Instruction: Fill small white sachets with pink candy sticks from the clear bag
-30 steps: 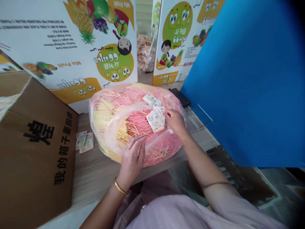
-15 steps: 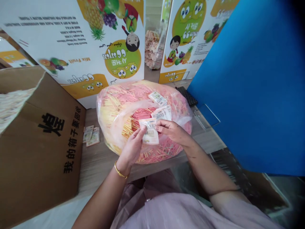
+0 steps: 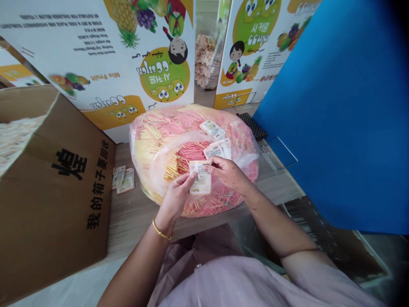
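A small printed packet (image 3: 200, 184) is pinched between both hands, over the front of a large clear plastic bag (image 3: 140, 149). My left hand (image 3: 177, 192) closes on its left edge, thumb on top. My right hand (image 3: 230, 174) grips its upper right corner between thumb and fingers. Pink and yellow thin sticks (image 3: 191, 154) fill the bag and show through its opening. Several more packets (image 3: 219, 148) lie fanned on the bag just beyond my right hand, and another small stack of packets (image 3: 212, 128) rests farther back on it.
Left stands an open brown carton (image 3: 64, 204), with loose packets (image 3: 125, 181) on the table (image 3: 128, 217) beside it. Printed white boxes (image 3: 121, 76) rise behind the bag. A blue panel (image 3: 335, 119) blocks the right side, near a black patterned object (image 3: 252, 126).
The packet in my hands has turned slightly and now sits more upright. My right hand has shifted a little to the left along its top edge.
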### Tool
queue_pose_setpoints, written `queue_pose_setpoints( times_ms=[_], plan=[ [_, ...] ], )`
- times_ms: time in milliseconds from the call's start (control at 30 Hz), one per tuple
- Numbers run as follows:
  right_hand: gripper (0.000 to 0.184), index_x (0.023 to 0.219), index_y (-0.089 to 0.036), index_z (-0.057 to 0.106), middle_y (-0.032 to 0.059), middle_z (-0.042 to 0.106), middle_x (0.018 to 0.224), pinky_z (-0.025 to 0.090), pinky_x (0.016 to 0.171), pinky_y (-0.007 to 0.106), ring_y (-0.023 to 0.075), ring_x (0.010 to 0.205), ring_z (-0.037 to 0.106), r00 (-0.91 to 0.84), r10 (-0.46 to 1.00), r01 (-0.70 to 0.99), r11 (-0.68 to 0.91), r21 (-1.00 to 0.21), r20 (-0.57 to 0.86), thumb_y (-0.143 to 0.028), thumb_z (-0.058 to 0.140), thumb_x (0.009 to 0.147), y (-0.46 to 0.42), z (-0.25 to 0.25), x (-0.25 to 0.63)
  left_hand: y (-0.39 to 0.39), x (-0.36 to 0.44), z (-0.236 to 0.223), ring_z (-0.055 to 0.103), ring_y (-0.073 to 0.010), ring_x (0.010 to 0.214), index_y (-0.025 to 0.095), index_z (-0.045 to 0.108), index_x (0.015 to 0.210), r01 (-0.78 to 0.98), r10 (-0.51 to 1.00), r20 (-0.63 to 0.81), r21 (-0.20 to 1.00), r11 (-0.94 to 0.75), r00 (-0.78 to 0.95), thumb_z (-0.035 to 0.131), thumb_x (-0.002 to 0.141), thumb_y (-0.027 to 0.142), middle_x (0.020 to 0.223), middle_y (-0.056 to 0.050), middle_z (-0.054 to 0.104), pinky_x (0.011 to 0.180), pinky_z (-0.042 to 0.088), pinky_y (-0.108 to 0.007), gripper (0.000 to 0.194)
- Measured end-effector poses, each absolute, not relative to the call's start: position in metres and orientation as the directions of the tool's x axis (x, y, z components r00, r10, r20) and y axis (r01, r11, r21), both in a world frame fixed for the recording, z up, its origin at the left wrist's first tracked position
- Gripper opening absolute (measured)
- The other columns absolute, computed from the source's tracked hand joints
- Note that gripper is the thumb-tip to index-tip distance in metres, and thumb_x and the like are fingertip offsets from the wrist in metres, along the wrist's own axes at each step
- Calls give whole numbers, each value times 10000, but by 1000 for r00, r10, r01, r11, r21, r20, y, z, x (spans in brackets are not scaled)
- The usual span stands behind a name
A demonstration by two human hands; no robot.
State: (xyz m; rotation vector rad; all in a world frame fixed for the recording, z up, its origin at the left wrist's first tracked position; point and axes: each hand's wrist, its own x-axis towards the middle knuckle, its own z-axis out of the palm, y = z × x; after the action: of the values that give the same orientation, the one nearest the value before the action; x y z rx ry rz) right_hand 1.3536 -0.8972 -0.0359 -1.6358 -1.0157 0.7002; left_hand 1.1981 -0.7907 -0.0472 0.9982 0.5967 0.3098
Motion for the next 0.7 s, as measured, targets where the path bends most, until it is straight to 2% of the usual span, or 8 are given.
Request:
queue_pose_setpoints(
  times_ms=[67,133,233,367,467,600,700],
  plan=[
    [293,831,-220,606,-17,609,804,440,731,276,152,763,547,463,886,268,-96,-959,41,-501,644,905,-896,-33,1351,-790,1198,-50,639,-126,672,175,774,821,5,533,-346,842,540,772,931,617,514,737,-1,719,684,528,-242,426],
    [280,843,-219,615,-17,618,810,441,735,274,153,770,553,461,886,281,-92,-955,50,-491,651,898,-895,-33,1349,-790,1198,-53,593,-102,605,168,756,807,10,556,-368,840,543,745,943,582,515,696,13,689,581,476,-213,454],
    [256,839,-214,609,-16,606,803,437,750,279,152,774,550,482,872,329,-87,-940,88,-456,634,920,-895,-34,1345,-792,1195,-57,502,-75,517,166,736,809,32,597,-363,871,491,716,913,620,550,653,31,635,443,352,-186,464],
    [240,918,-211,630,2,642,883,446,788,290,164,833,576,430,899,334,-73,-940,83,-451,637,930,-893,-34,1340,-792,1187,-58,533,-92,556,169,743,852,32,621,-339,892,451,707,873,659,594,712,16,645,451,401,-192,484],
    [234,935,-201,636,3,641,888,437,760,289,164,828,572,383,923,318,-85,-944,46,-430,669,899,-889,-33,1339,-792,1181,-55,481,-79,528,161,739,841,115,560,-371,892,438,740,844,684,627,679,24,605,439,361,-191,502],
    [255,889,-200,607,-17,595,829,426,716,278,142,763,543,456,889,172,-38,-984,46,-449,661,894,-884,-37,1344,-793,1178,-54,376,-49,502,150,707,753,139,476,-317,918,372,820,861,703,577,596,50,529,463,297,-188,457],
    [297,913,-209,590,-22,591,832,436,711,272,136,754,540,530,847,40,19,-999,37,-483,693,865,-886,-43,1348,-790,1179,-58,434,-57,540,158,715,770,45,577,-302,908,416,759,876,706,533,654,33,592,497,327,-187,413]
  ],
)
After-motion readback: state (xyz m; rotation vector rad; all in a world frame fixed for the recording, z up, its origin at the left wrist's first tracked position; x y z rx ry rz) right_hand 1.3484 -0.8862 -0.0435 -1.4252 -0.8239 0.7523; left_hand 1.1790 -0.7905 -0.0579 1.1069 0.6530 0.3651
